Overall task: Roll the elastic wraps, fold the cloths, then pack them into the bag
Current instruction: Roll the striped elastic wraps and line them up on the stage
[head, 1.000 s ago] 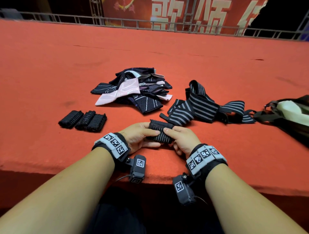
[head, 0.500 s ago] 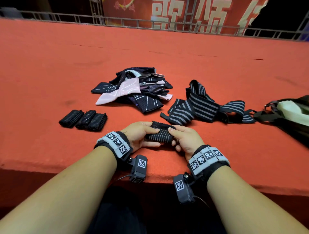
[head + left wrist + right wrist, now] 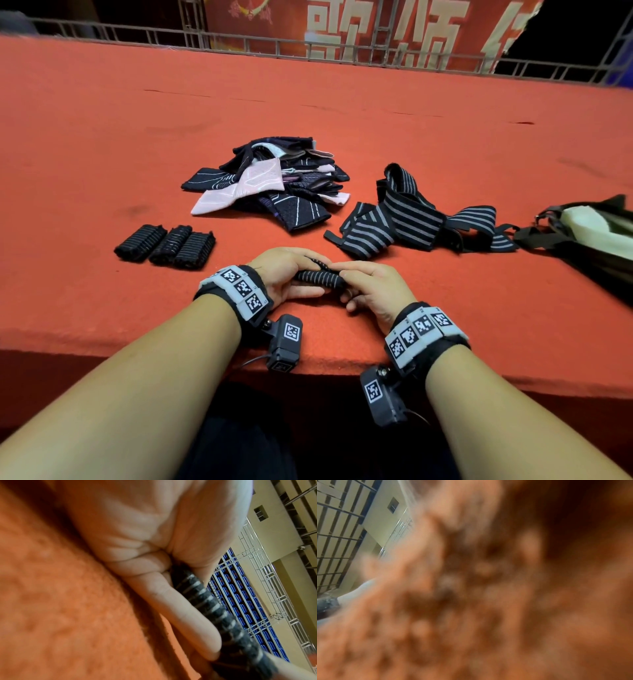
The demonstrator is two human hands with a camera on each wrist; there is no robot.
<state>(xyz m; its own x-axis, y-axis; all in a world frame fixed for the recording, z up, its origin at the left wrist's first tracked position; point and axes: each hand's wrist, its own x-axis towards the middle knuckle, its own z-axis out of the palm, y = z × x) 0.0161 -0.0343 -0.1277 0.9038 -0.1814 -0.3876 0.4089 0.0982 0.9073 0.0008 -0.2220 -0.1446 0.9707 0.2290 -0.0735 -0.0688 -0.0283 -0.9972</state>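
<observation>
**Rolling the fourth wrap**

Gripping one striped wrap between them, the left hand and right hand curl fingers over its two ends at the near edge of the red table. The left wrist view shows a thumb lying along the wrap.

Three finished rolls lie side by side, left of the left hand. One loose tangle of wraps sits just beyond the right hand; how many it holds cannot be told. One heap of cloths lies farther out, and one bag far right, cut off by the frame.

Since a second ago the wrap has grown tighter and narrower, and both hands have closed further over it.

The right wrist view is blurred, filled with red carpet; a dark scrap of wrap shows at its left edge.
</observation>
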